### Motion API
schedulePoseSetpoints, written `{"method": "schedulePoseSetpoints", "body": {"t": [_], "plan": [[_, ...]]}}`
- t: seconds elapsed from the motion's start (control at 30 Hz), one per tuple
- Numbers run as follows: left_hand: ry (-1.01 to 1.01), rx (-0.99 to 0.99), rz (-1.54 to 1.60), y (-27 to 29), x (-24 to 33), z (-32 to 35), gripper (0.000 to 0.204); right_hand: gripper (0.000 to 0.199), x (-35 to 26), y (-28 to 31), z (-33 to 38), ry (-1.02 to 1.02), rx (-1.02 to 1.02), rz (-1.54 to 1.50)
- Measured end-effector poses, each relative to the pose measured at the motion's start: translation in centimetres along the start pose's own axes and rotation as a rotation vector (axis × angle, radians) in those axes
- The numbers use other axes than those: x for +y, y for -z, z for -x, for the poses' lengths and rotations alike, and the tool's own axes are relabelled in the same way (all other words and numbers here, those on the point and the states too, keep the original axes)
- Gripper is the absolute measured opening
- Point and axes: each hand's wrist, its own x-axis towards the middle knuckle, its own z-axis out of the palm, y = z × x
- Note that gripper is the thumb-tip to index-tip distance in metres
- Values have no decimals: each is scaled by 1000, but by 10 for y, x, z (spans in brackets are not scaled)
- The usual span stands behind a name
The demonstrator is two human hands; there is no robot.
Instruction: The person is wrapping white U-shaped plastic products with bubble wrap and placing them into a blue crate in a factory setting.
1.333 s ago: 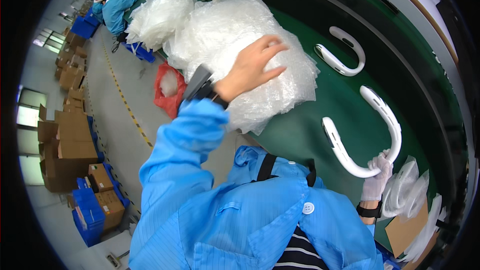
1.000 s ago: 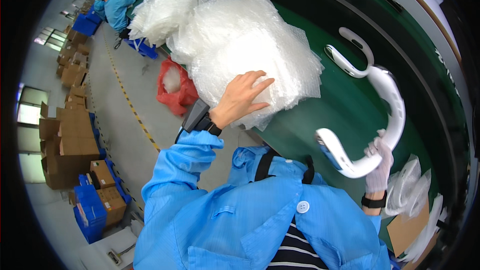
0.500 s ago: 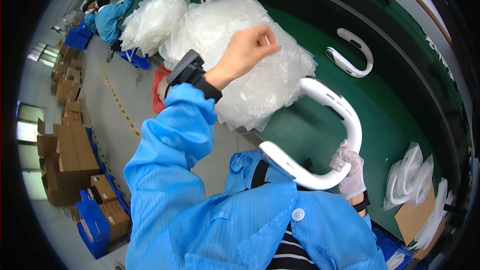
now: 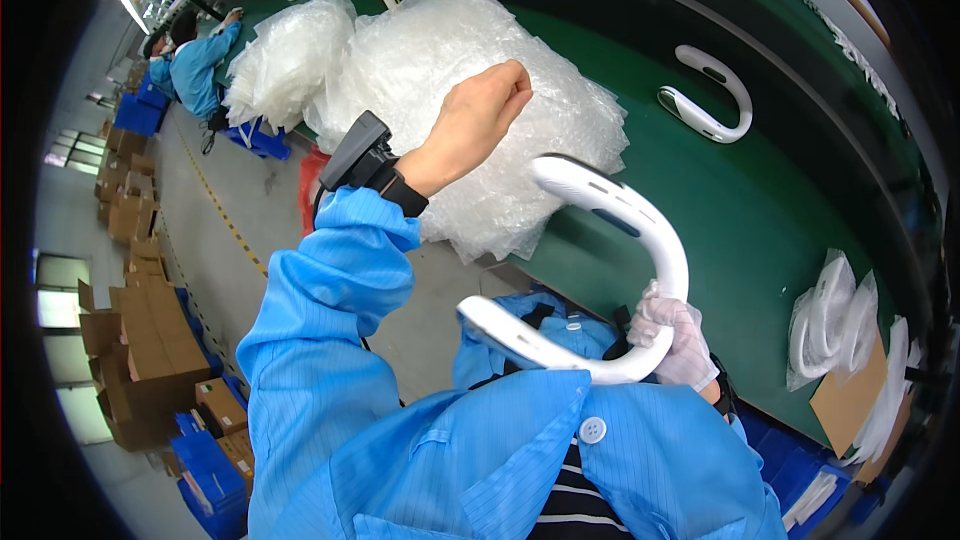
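Observation:
My right hand (image 4: 680, 340), in a thin white glove, is wrapped round the curve of a white U-shaped neck fan (image 4: 660, 230) with dark slots along it. The fan's two ends point to the left, in front of my chest. Bare and with its fingers pressed together, my left hand (image 4: 475, 125) is over a large heap of clear plastic bags (image 4: 420, 50). Whatever its fingertips pinch, if anything, is too small or hidden to make out. A black device is strapped to my left wrist.
Another white neck fan (image 4: 745, 100) lies on the green worktable (image 4: 740, 230). Bagged white pieces (image 4: 830, 325) and cardboard (image 4: 850, 400) are at the right. Cartons (image 4: 160, 330) and blue bins (image 4: 215, 475) stand along the floor at left. Two co-workers (image 4: 195, 70) sit far left.
My right hand has carried the neck fan to the left. My left hand has turned and its fingers have drawn together over the bags.

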Motion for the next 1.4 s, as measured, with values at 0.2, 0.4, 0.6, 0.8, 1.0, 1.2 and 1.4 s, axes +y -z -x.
{"method": "schedulePoseSetpoints", "body": {"t": [0.2,0.4,0.6,0.8,1.0,1.2,1.4], "plan": [[-247,131,-61,37,21,-8,9,21,19,-66,9,171,-85,111],[-245,25,-56,39,1,5,11,15,31,-69,-1,348,-84,176],[-244,-138,-167,37,-11,14,8,11,45,-62,-20,299,135,-85],[-331,-253,-189,34,-13,14,5,11,65,-74,-52,409,141,-199],[-455,-234,-107,8,-6,9,7,15,84,-103,-89,575,87,23],[-227,-157,-73,19,-15,15,9,10,71,-75,-106,579,18,-230],[-365,-32,-2,-9,-8,-8,9,13,76,-93,-106,671,-12,126]]}}
